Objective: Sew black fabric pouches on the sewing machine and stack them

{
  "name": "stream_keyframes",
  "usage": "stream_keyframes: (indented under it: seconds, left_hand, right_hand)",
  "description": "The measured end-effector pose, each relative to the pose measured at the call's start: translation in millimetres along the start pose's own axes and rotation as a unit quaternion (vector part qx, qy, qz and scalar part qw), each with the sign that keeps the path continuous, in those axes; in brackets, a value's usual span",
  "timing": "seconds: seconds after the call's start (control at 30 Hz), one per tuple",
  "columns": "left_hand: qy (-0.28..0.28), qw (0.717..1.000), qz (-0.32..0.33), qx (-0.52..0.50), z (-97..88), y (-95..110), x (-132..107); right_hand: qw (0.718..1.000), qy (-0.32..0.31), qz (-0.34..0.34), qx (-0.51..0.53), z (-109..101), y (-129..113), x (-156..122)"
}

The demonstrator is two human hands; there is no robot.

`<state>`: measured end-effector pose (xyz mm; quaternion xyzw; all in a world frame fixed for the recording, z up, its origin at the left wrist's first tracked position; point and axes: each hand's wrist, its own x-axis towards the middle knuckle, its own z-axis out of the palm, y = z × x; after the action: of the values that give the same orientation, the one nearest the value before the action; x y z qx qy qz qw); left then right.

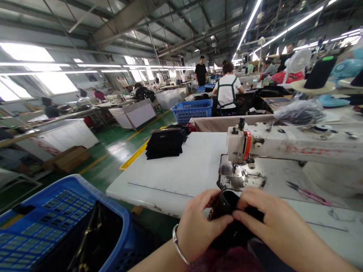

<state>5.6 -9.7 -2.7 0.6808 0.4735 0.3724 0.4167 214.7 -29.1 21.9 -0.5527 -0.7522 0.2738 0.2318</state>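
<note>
At the white sewing table [170, 170], the left hand [202, 223] and the right hand [265, 211] pinch a curled black piece [228, 200] between thumbs and fingers, holding it between them near the sewing machine [283, 143], beyond a blue plastic basket [129, 226] and a stack of black pieces [166, 143].

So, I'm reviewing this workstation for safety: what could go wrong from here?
The left hand and right hand hold a black item near the sewing machine; fingers straying forward might get hurt if it runs. The silver bracelet could snag. The pink-handled snips lie loose on the table; a forearm might brush them.
</note>
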Motion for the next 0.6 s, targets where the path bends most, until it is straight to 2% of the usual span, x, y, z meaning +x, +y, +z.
stream_keyframes:
  seconds: [0.1,0.2,0.27,0.37,0.47,0.53,0.6]
  left_hand:
    - [-0.026,0.99,-0.044,-0.132,0.2,1,5]
    - [-0.048,0.951,-0.08,-0.295,0.7,-1,8]
    - [-0.051,0.929,-0.093,-0.354,2.8,-3,9]
    - [-0.021,0.912,-0.111,-0.394,5.7,-5,8]
    - [0.007,0.903,-0.138,-0.406,5.4,-5,6]
    - [0.006,0.898,-0.158,-0.41,4.5,-5,5]
    - [-0.006,0.896,-0.171,-0.41,4.4,-4,4]
  right_hand:
    - [1.0,0.008,-0.016,0.013,-7,-1,-2]
    - [0.999,0.028,-0.015,0.027,-12,-2,-2]
    - [0.999,0.042,-0.007,0.02,-12,-3,-2]
    - [0.998,0.06,-0.016,0.011,-14,2,-3]
    - [0.999,0.031,-0.02,0.023,-22,19,-5]
    - [1.0,0.01,-0.009,0.015,-28,31,-6]
    - [0.999,0.028,-0.015,0.004,-28,37,-6]
